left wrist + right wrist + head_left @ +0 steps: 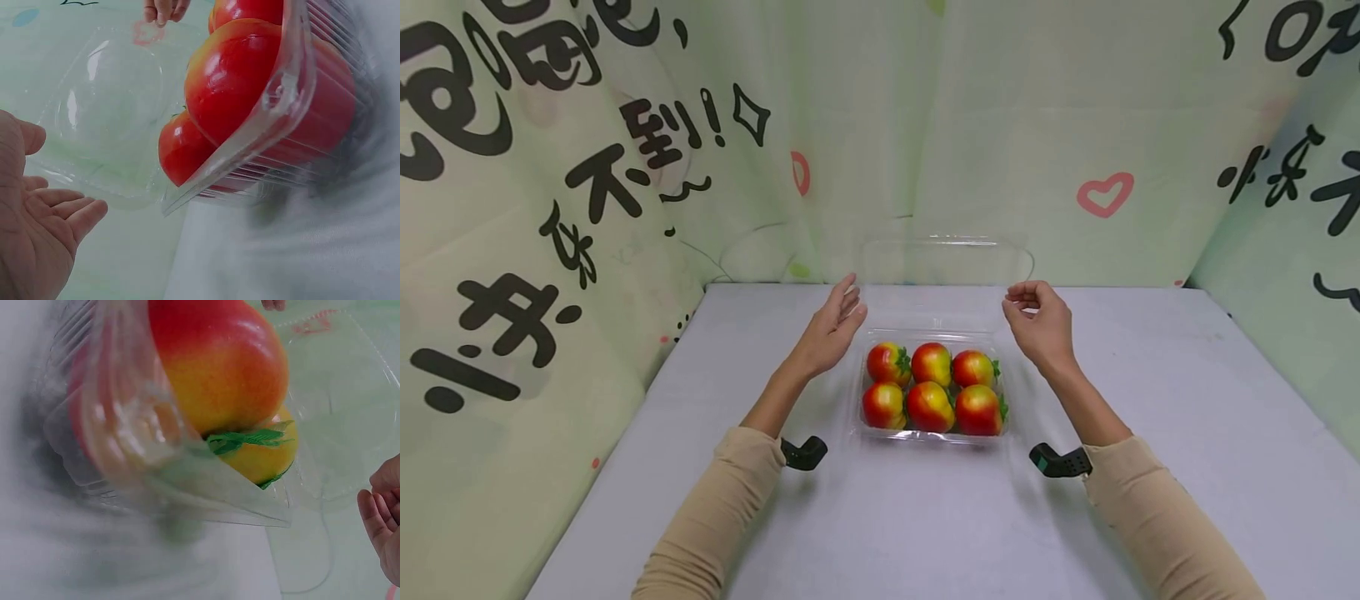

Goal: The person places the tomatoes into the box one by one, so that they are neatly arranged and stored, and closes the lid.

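A clear plastic clamshell box (pixel 925 439) sits on the table, holding several red-and-yellow fruits (pixel 931 407) with green leaves. Its transparent lid (pixel 947 262) stands raised at the back. Left of the lid is my left hand (pixel 831 325), palm facing inward and fingers fairly straight, with nothing in it. On the opposite side, my right hand (pixel 1041 325) has loosely curled fingers, its thumb and fingertips close to the lid's right edge. In the right wrist view, that hand (pixel 387 525) shows at the right border, near a lid corner. Glossy red fruit (pixel 234 78) fills the left wrist view.
A white cloth covers the table (pixel 1157 375). Pale green curtains (pixel 1000 167) with black writing and red hearts hang at the back and sides. Black wrist devices (pixel 805 452) jut inward from both forearms, in front of the box.
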Action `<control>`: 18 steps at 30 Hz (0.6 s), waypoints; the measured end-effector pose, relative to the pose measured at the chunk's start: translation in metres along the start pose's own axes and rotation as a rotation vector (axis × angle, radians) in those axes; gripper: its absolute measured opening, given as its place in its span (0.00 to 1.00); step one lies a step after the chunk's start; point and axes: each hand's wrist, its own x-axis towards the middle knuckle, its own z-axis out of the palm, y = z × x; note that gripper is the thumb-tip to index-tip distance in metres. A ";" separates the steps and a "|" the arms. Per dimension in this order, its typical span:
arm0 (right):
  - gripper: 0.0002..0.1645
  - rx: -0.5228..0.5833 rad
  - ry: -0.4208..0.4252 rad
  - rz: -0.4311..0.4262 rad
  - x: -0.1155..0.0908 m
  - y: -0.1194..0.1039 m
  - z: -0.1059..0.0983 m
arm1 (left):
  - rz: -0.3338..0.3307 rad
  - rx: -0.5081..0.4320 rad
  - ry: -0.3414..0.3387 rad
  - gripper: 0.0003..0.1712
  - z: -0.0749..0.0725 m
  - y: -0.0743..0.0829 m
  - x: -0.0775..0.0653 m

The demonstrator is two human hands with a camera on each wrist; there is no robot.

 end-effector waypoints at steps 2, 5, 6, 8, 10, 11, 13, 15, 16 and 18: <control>0.14 -0.011 0.001 -0.003 -0.001 0.001 0.000 | 0.002 0.001 -0.013 0.36 0.000 0.000 -0.001; 0.14 -0.012 0.004 -0.011 -0.003 0.004 -0.001 | -0.002 -0.001 -0.038 0.36 0.000 -0.001 -0.004; 0.14 -0.012 0.007 -0.014 -0.004 0.004 -0.001 | -0.004 -0.005 -0.048 0.36 0.000 -0.001 -0.005; 0.14 -0.009 0.014 -0.018 -0.007 0.005 -0.001 | -0.012 -0.014 -0.069 0.36 0.001 -0.002 -0.007; 0.14 -0.005 0.020 -0.024 -0.009 0.006 -0.002 | -0.018 -0.031 -0.087 0.36 0.002 -0.003 -0.009; 0.14 -0.008 0.022 -0.027 -0.010 0.007 -0.002 | -0.022 -0.046 -0.091 0.36 0.003 -0.004 -0.010; 0.13 -0.015 0.019 -0.033 -0.013 0.008 -0.002 | -0.031 -0.063 -0.090 0.34 0.005 -0.005 -0.012; 0.13 -0.016 0.016 -0.043 -0.015 0.009 -0.002 | -0.036 -0.082 -0.084 0.33 0.006 -0.006 -0.014; 0.12 -0.015 0.013 -0.047 -0.016 0.009 -0.003 | -0.036 -0.090 -0.081 0.32 0.007 -0.006 -0.015; 0.11 -0.008 0.012 -0.054 -0.017 0.011 -0.002 | -0.039 -0.099 -0.076 0.31 0.009 -0.008 -0.017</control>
